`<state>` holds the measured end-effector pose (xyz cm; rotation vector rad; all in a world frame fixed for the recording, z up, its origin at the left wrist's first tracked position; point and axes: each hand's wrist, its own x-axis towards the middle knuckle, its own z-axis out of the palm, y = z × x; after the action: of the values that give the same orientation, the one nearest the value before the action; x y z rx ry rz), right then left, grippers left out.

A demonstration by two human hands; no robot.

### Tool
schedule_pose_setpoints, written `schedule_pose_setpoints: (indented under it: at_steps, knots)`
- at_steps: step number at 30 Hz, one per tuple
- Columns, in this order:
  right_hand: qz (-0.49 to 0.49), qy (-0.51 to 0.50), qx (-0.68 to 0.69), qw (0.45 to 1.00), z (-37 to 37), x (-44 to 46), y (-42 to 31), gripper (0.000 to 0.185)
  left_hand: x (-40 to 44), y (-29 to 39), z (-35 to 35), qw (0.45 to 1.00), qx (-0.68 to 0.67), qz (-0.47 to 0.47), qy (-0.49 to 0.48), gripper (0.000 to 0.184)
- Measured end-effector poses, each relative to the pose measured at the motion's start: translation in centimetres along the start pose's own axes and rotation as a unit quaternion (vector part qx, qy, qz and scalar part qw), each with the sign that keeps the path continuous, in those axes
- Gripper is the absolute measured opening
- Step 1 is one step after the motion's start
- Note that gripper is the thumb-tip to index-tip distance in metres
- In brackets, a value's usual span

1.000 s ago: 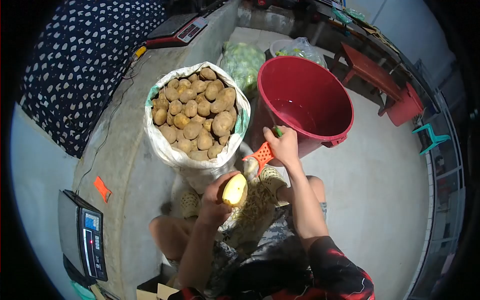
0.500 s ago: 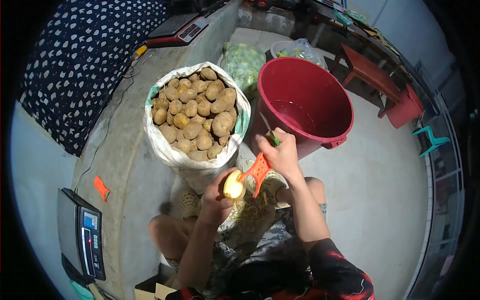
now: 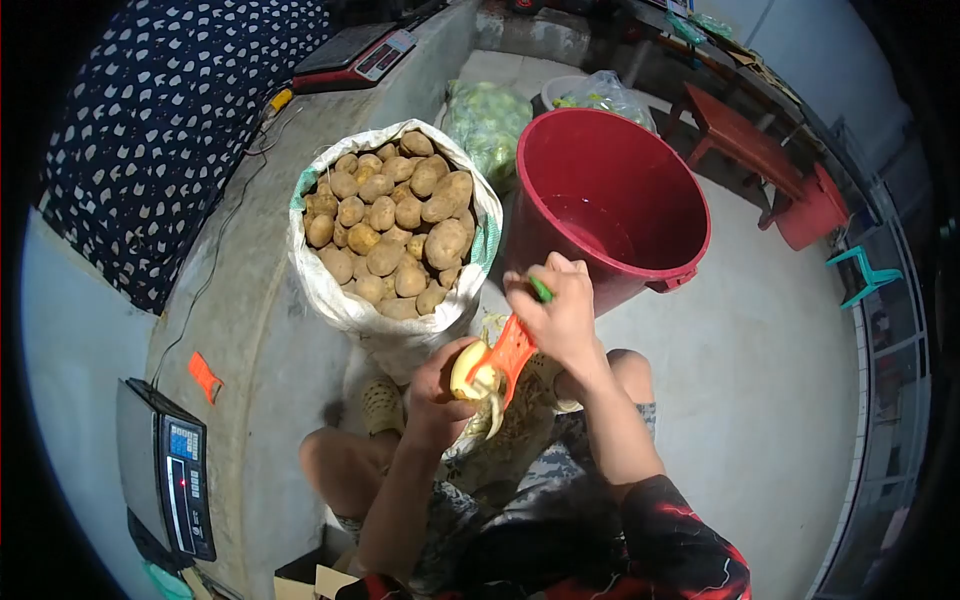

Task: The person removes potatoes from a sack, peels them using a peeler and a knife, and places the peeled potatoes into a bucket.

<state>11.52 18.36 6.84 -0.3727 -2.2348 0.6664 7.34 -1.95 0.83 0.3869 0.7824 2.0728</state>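
Observation:
My left hand [image 3: 436, 392] is closed round a partly peeled potato [image 3: 468, 368], its bare yellow flesh facing right. My right hand [image 3: 558, 308] grips an orange peeler [image 3: 511, 352], whose head touches the potato's right side. A strip of peel [image 3: 495, 414] hangs from there. A green handle [image 3: 541, 288] also pokes out of my right fist; what it belongs to is hidden now. Below both hands, peelings [image 3: 505, 425] lie in a heap between my feet.
Ahead stands a white sack [image 3: 350, 312] full of unpeeled potatoes [image 3: 383, 215]. Right of it is a large red tub [image 3: 610, 270] with some water. A bag of green vegetables [image 3: 488, 125] sits behind. On the left ledge are a scale [image 3: 185, 490] and another orange peeler [image 3: 205, 377].
The peeler has come down along the potato's right side, and a peel strip now hangs off it. A thin blade seen above my right hand earlier no longer shows.

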Motion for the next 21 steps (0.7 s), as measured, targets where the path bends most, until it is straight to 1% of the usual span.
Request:
schedule_pose_setpoints:
  at_steps: [1, 2, 3, 4, 5, 7, 8, 9, 10, 12, 13, 14, 15, 16, 17, 18, 20, 21]
  knots:
    - [-0.011, 0.024, -0.031, 0.999, 0.4, 0.1, 1.0, 0.03, -0.1, -0.1, 0.1, 1.0, 0.0, 0.009, -0.018, 0.096]
    - [0.076, 0.012, -0.012, 0.997, 1.1, 0.2, 2.8, 0.031, -0.2, -0.2, 0.2, 1.0, -0.001, 0.01, -0.019, 0.096]
    - [0.073, 0.014, -0.012, 0.997, 0.8, 0.3, 3.0, 0.031, -0.3, -0.2, 0.2, 1.0, -0.025, 0.006, -0.015, 0.095]
    - [0.16, -0.014, 0.062, 0.985, 0.6, 0.4, 3.1, 0.031, -0.4, -0.1, 0.1, 0.999, -0.046, 0.001, -0.011, 0.095]
    - [0.245, -0.043, 0.135, 0.959, 0.6, 0.3, 3.1, 0.031, -0.4, -0.1, -0.1, 0.998, -0.069, -0.006, -0.007, 0.095]
    - [0.133, -0.024, 0.112, 0.984, 0.0, 0.0, 0.6, 0.032, -0.1, -0.6, -0.1, 0.997, -0.075, 0.006, 0.004, 0.093]
    - [0.049, -0.024, 0.04, 0.998, -0.8, 0.0, -0.6, 0.032, 0.2, -0.6, 0.0, 0.999, -0.033, 0.007, 0.019, 0.093]
    - [-0.034, -0.023, -0.029, 0.999, -1.2, -0.2, -1.3, 0.033, 0.1, -0.5, -0.1, 0.999, 0.011, 0.006, 0.036, 0.092]
    - [-0.031, -0.023, -0.027, 0.999, -0.6, -0.2, -0.8, 0.033, -0.2, -0.1, 0.2, 0.999, 0.013, -0.018, 0.033, 0.094]
    - [0.026, 0.008, -0.043, 0.999, 0.8, 0.0, 1.8, 0.036, -0.2, -0.6, -1.0, 1.0, 0.002, -0.001, 0.021, 0.093]
    - [0.024, 0.009, -0.044, 0.999, 1.1, 0.1, 3.1, 0.036, -0.2, -0.9, -1.5, 0.998, 0.05, -0.006, 0.034, 0.093]
    - [0.128, -0.017, 0.012, 0.992, 1.2, 0.1, 4.4, 0.036, -0.2, -1.2, -1.9, 0.994, 0.099, -0.013, 0.047, 0.093]
    - [0.234, -0.041, 0.069, 0.969, 1.0, 0.6, 3.9, 0.037, 0.0, -0.9, -1.5, 0.987, 0.147, -0.021, 0.059, 0.093]
    - [0.226, -0.03, 0.118, 0.966, 0.8, 0.5, 3.2, 0.039, -0.2, -0.7, -1.0, 0.998, 0.057, -0.002, 0.037, 0.094]
    - [0.184, -0.027, 0.106, 0.977, 0.6, 0.3, 2.4, 0.038, -0.5, -0.5, -0.3, 0.999, -0.037, 0.02, 0.016, 0.094]
    - [0.138, -0.035, 0.091, 0.986, 0.0, 0.2, 1.3, 0.035, 0.0, 0.3, 0.6, 0.998, -0.059, 0.011, -0.005, 0.095]
    - [0.045, -0.035, 0.049, 0.997, -0.9, -0.1, -1.2, 0.028, -0.1, -0.4, 0.1, 0.999, -0.037, 0.021, 0.01, 0.096]
    - [0.046, -0.034, 0.05, 0.997, -0.6, -0.2, -1.2, 0.028, 0.0, -0.6, 0.0, 0.999, -0.014, 0.03, 0.019, 0.096]
